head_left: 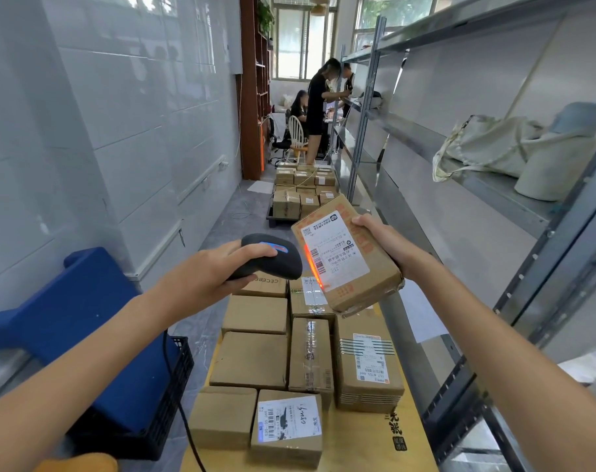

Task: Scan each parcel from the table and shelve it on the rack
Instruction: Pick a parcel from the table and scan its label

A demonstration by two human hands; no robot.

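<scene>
While our left hand grips the scanner, fingers curled round, red beam on label, our right hand clasps the parcel, above table boxes.

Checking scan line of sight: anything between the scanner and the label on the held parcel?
No. In the head view the scanner faces the parcel across bare air; red scan light lands on the label.

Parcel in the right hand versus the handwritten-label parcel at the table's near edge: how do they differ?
The held parcel is lifted and tilted in the right hand; the near-edge parcel lies flat on the table. The scanner's red beam crosses the held parcel's barcode; the near-edge parcel's label has none. Both are brown cardboard with white labels.
</scene>
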